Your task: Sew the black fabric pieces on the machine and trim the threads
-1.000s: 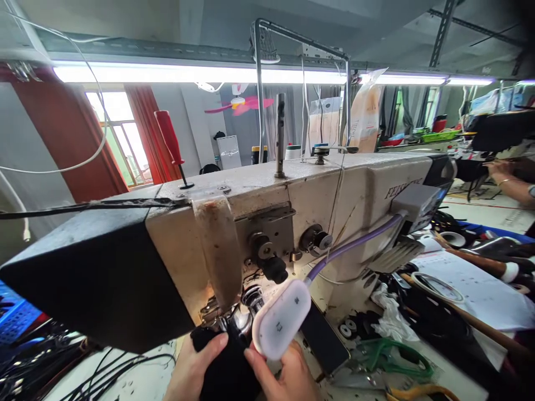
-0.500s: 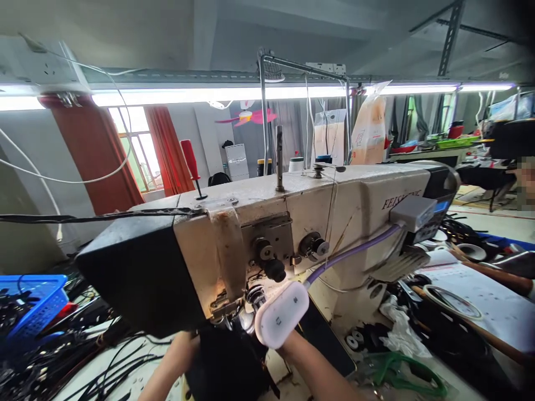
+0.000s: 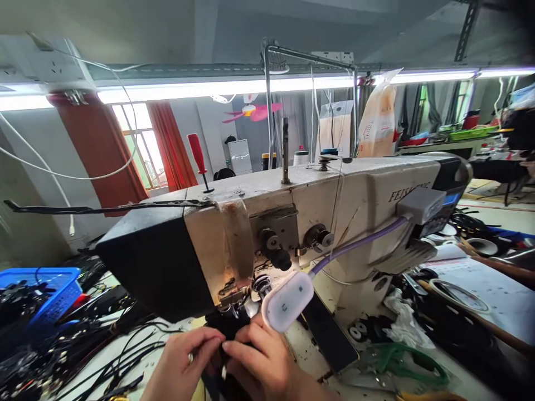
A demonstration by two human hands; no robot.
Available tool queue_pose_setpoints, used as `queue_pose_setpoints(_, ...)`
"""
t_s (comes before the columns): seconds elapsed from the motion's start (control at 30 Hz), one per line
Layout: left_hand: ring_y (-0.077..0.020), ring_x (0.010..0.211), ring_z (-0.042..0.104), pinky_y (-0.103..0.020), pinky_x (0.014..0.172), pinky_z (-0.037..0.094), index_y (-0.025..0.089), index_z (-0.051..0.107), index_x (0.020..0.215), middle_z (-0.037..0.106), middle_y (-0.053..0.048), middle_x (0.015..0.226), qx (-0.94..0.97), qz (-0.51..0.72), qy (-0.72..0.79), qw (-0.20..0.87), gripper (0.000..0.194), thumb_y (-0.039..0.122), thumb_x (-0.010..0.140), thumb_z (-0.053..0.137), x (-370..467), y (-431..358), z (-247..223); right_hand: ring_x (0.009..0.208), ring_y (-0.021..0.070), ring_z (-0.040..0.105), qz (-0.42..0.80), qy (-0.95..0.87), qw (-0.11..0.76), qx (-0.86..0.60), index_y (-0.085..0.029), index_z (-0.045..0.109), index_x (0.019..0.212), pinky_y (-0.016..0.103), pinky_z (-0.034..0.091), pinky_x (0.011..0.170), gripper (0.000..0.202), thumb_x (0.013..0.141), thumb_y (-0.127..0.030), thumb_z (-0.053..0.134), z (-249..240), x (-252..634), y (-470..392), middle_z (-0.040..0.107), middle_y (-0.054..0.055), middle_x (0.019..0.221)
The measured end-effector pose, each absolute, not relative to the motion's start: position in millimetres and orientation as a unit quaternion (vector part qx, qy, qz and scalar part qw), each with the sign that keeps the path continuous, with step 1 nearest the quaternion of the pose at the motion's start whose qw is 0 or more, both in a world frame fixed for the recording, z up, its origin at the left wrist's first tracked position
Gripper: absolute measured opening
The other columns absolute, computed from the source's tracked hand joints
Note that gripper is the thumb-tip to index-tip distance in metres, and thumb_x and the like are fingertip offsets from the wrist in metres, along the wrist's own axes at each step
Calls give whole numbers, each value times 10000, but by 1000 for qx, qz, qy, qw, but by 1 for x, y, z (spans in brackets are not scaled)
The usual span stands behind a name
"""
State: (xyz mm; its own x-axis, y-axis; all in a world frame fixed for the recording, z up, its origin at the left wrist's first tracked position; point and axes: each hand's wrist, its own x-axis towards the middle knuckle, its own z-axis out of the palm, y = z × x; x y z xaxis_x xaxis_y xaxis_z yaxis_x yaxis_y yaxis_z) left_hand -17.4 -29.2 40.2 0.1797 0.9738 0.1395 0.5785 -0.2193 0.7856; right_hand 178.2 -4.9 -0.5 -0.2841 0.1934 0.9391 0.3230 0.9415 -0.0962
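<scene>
Below the needle area of a cream sewing machine (image 3: 359,211), my left hand (image 3: 184,359) is closed, thumb and index finger pinched on black material (image 3: 217,323). Close beside it, my right hand (image 3: 263,356) grips the same dark piece, its fingertips nearly meeting the left ones. The material's lower part lies in shadow between the hands. A white oval lamp (image 3: 288,301) on a purple flexible neck hangs just above my right hand and covers part of the view behind it.
A blue basket (image 3: 62,295) of black parts stands at the left, near loose black strips (image 3: 112,362). To the right lie a dark phone-like slab (image 3: 330,334), a green-handled tool (image 3: 412,362) and white paper (image 3: 489,289). A red screwdriver (image 3: 196,153) stands on the machine.
Both hands have come into fuller view below the lamp, with fingertips brought together on the black material. The wide black piece between the arms has lowered or folded. The view has shifted slightly.
</scene>
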Motion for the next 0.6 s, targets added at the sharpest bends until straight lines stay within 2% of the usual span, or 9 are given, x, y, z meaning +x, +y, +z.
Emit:
queue_pose_setpoints(0.07,-163,604,623,-248,607,477,246,726,768,690,-13,651,750,317,553,176,350,463,919,497,-11,-27,44,741,174,588,-11,-779,599,-185,-167,638,1004,331,520,716,155,905,-102,537,-4,176,0,663,49,789)
queue_pose_setpoints(0.2,-233,758,617,-307,709,467,285,715,723,707,-22,730,724,367,583,35,257,485,840,603,-1,-25,35,805,201,667,34,-713,632,-301,-189,660,921,325,553,734,80,914,-199,580,-19,175,15,702,66,834)
queue_pose_setpoints(0.3,-245,764,558,-331,768,425,288,678,685,704,1,711,668,419,613,47,273,517,820,616,7,-24,24,779,207,700,20,-712,626,-317,-197,671,879,311,573,729,122,924,-275,589,-24,181,23,722,66,816)
queue_pose_setpoints(0.37,-244,786,550,-325,775,402,286,671,684,717,12,742,636,458,617,74,259,505,812,619,13,-22,18,789,205,711,8,-748,602,-280,-202,684,885,309,580,767,111,925,-232,586,-24,188,26,735,55,815)
queue_pose_setpoints(0.47,-234,793,559,-318,784,384,275,673,685,711,19,735,602,500,617,81,241,495,781,655,19,-20,13,819,221,719,-30,-788,568,-236,-181,696,1008,330,593,802,147,908,-162,590,-26,198,31,744,77,851)
queue_pose_setpoints(0.6,-185,646,521,-300,744,393,249,600,599,628,39,598,589,520,616,56,266,438,780,653,23,-17,9,825,229,723,-30,-772,598,-214,-144,666,1085,340,607,808,223,891,-132,557,-42,202,39,731,118,871)
